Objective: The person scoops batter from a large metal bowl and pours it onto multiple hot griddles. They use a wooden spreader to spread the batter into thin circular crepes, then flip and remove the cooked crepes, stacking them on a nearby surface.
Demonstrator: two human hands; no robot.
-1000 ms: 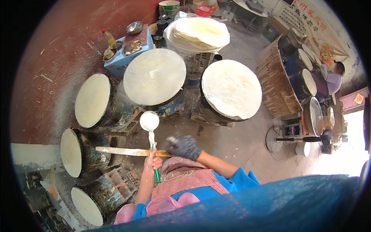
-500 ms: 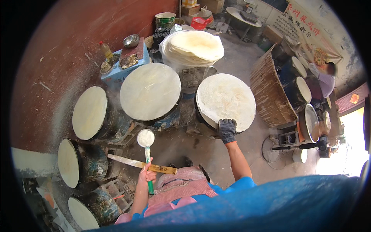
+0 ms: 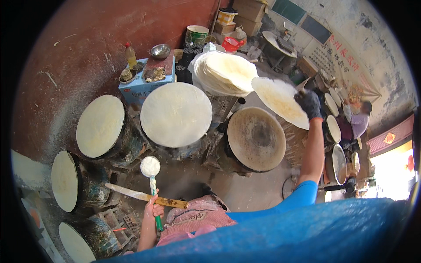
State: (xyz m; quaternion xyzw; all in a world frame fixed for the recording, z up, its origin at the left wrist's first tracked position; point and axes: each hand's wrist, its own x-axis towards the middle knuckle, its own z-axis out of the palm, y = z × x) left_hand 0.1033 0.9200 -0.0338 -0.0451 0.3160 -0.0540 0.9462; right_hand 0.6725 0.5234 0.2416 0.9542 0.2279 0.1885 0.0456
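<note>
My left hand (image 3: 154, 208) is closed around a ladle (image 3: 153, 182) with a green handle, its bowl full of pale batter. The same hand grips a long flat spatula (image 3: 127, 191) with a wooden handle, crossing the ladle. In a dark glove, my right hand (image 3: 309, 105) pinches the edge of a large thin pancake (image 3: 278, 100), which hangs tilted in the air. Below it is a round griddle (image 3: 258, 153), bare and darkened in the middle. A stack of thin pancakes (image 3: 226, 72) lies just left of the lifted one.
Several more round griddles covered with pale batter, such as this griddle (image 3: 176, 115), curve along the left. A blue box (image 3: 139, 91) bears a metal bowl (image 3: 160, 51) and a bottle (image 3: 130, 56). At the right, another person (image 3: 357, 118) works beside more griddles.
My right hand has lifted the pancake off the right griddle and carried it up and to the right, baring the griddle. My left hand still holds the ladle and spatula.
</note>
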